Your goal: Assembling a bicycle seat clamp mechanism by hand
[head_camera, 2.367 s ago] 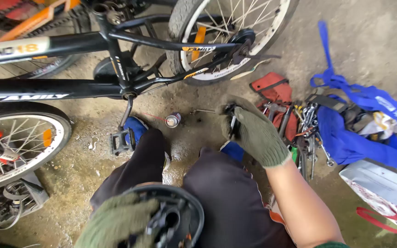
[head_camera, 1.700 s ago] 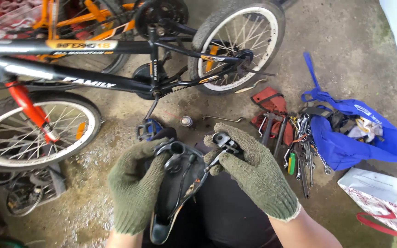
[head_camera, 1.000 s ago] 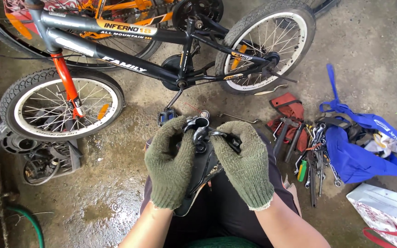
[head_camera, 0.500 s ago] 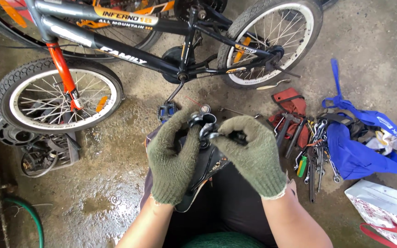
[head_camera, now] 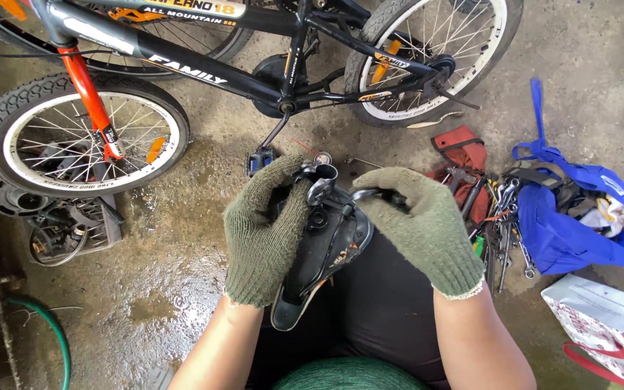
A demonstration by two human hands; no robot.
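A black bicycle saddle point(head_camera: 323, 256) lies upside down over my lap, its metal clamp point(head_camera: 317, 180) at the far end. My left hand point(head_camera: 263, 231), in a green knit glove, grips the saddle's left side near the clamp. My right hand point(head_camera: 420, 227), gloved the same way, pinches a small dark tool point(head_camera: 370, 193) that reaches toward the clamp. A black bicycle point(head_camera: 254, 68) with a red fork stands just beyond my hands, one pedal point(head_camera: 259, 160) close to the saddle.
A pile of hand tools point(head_camera: 496, 217) and a red pouch point(head_camera: 460, 155) lie on the concrete at right, beside a blue bag point(head_camera: 586, 224) and a white patterned bag point(head_camera: 601, 318). A crate of parts point(head_camera: 66, 227) and a green hose point(head_camera: 52, 332) sit at left. The floor is wet.
My right hand came in from the tool pile with a tool. Both hands raised the saddle from my lap and now work at its clamp. The view tilted down and left.
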